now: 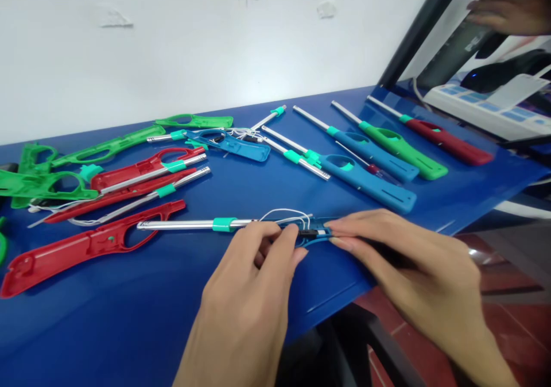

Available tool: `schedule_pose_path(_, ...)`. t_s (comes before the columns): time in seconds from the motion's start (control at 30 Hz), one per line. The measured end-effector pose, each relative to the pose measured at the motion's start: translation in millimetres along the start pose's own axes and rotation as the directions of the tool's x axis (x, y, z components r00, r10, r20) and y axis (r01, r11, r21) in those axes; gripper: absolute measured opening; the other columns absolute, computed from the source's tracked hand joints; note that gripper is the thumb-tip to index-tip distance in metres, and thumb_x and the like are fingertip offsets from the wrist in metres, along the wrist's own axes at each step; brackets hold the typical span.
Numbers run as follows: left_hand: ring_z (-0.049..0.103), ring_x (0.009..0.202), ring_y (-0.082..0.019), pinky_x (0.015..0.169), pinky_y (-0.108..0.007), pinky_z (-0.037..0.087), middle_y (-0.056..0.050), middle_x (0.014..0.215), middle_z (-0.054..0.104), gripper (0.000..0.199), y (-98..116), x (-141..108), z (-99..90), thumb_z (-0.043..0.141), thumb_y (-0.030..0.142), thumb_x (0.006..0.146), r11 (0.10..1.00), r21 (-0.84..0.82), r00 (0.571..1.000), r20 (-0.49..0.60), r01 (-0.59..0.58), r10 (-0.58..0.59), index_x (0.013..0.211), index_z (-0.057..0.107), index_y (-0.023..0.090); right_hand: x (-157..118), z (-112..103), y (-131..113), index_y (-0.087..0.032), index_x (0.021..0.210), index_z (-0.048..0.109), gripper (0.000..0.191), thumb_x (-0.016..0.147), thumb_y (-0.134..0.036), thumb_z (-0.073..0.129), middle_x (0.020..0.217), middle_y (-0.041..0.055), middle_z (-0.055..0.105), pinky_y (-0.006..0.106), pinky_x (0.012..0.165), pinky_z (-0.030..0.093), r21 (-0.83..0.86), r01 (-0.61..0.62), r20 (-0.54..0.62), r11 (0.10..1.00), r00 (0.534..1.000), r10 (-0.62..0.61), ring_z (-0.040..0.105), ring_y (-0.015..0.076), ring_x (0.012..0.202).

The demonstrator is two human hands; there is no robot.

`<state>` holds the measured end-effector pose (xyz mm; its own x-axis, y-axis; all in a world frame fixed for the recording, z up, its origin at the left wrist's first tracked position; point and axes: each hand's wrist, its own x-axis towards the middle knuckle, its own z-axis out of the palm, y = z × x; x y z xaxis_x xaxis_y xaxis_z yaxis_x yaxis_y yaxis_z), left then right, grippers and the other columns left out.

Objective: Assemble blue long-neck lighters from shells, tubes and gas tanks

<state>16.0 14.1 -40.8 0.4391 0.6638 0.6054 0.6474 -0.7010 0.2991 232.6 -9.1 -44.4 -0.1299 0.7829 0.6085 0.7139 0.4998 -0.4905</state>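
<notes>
Over the blue table, my left hand [253,286] and my right hand [408,260] both grip a partly built long-necked lighter [317,226] with a blue handle shell. Its metal tube [178,225] points left and carries a turquoise collar [224,224]. Between my hands a black part [307,234] and a looping white wire [286,211] show in the open shell. My left fingers are bent in by the tube's end. Thumb and fingers of my right hand pinch the handle's right end. The lower handle is hidden under my right hand.
Assembled lighters, blue [365,181], green [402,150] and red [450,138], lie at the right. A screwdriver [373,170] sits among them. Red half shells [86,249], green half shells [112,149] and loose tubes lie left. A power strip [477,114] and another person's hand [512,8] are far right.
</notes>
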Motion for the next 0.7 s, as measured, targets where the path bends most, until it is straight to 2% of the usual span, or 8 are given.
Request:
schedule_pose_path(0.17, 0.077, 0.098, -0.018, 0.084, -0.025, 0.066, -0.011, 0.112, 0.078, 0.027, -2.0, -2.1, 0.4, 0.049, 0.022, 0.113, 1.000, 0.022, 1.000, 0.000, -0.006, 0.006, 0.117, 0.075, 0.013, -2.8, -0.8, 0.9, -0.021, 0.112, 0.078, 0.023, 0.098, -0.004, 0.071, 0.110, -0.0010, 0.082, 0.022, 0.095, 0.059, -0.011, 0.013, 0.017, 1.000, 1.000, -0.013, 0.075, 0.0124, 0.102)
schedule_pose_path(0.37, 0.079, 0.101, -0.019, 0.075, -0.024, 0.067, -0.002, 0.115, 0.079, 0.022, -3.3, -6.9, -3.9, 0.057, 0.024, 0.108, 0.990, 0.008, 0.985, 0.100, 0.144, -0.144, 0.116, 0.076, 0.028, -1.3, -3.3, 1.3, -0.017, 0.112, 0.079, 0.020, 0.099, -0.005, 0.070, 0.109, -0.0006, 0.082, 0.015, 0.099, 0.055, -0.033, 0.022, 0.046, 0.999, 0.999, -0.021, 0.073, 0.0089, 0.104)
schedule_pose_path(0.6, 0.078, 0.096, -0.019, 0.078, -0.024, 0.067, -0.006, 0.114, 0.077, 0.021, 1.0, -2.7, -3.7, 0.060, 0.021, 0.105, 0.983, 0.034, 0.980, 0.082, 0.178, -0.181, 0.119, 0.076, 0.022, 2.1, -3.8, 0.7, -0.015, 0.108, 0.081, 0.018, 0.100, -0.005, 0.068, 0.107, -0.0003, 0.083, 0.009, 0.102, 0.052, -0.041, 0.042, 0.066, 0.998, 0.997, -0.039, 0.073, 0.0060, 0.104)
schedule_pose_path(0.7, 0.078, 0.094, -0.019, 0.072, -0.022, 0.066, -0.003, 0.112, 0.077, 0.019, 1.3, -5.3, -2.8, 0.061, 0.024, 0.104, 0.973, 0.003, 0.968, 0.109, 0.229, -0.228, 0.115, 0.076, 0.026, 2.4, -3.8, 0.7, -0.016, 0.109, 0.081, 0.018, 0.100, -0.006, 0.068, 0.107, -0.0014, 0.083, 0.010, 0.103, 0.052, -0.049, 0.046, 0.077, 0.998, 0.996, -0.042, 0.072, 0.0063, 0.106)
